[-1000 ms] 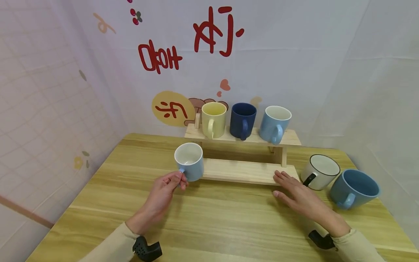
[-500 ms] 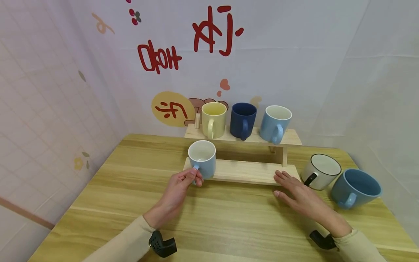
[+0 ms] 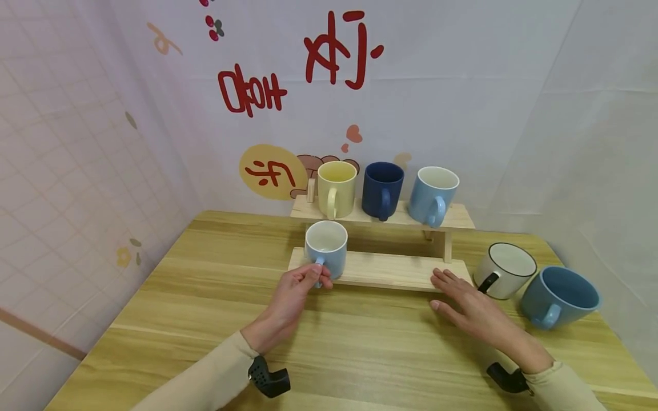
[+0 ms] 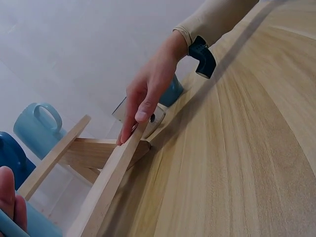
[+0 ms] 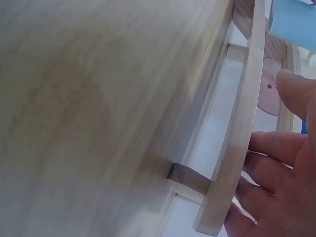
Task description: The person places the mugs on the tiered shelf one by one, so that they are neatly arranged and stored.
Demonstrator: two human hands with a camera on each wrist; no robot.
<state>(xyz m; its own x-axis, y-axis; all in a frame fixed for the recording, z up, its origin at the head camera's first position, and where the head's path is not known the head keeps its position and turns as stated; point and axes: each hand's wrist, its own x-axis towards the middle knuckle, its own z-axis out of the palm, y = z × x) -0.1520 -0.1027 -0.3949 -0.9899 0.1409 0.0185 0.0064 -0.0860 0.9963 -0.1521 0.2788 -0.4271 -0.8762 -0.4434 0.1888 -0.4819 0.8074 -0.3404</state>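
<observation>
My left hand (image 3: 288,299) pinches the handle of a light blue mug (image 3: 335,260) with a white inside. The mug is upright over the left end of the lower wooden shelf (image 3: 396,271). Part of it shows in the left wrist view's bottom corner, where its light blue side (image 4: 42,222) is cut off by the frame. With fingers stretched out, my right hand (image 3: 470,305) rests on the lower shelf's right end. In the right wrist view, fingertips of that hand (image 5: 281,182) touch the shelf board's edge (image 5: 237,133).
On the upper shelf (image 3: 460,217) stand a yellow mug (image 3: 336,191), a dark blue mug (image 3: 379,191) and another light blue mug (image 3: 432,200). A white mug with a black rim (image 3: 501,277) and a wide blue cup (image 3: 560,299) stand right of the rack on the wooden table (image 3: 370,354).
My left hand has carried the light blue mug rightward, from beside the rack's left end to over the lower shelf. My right hand has stayed in place.
</observation>
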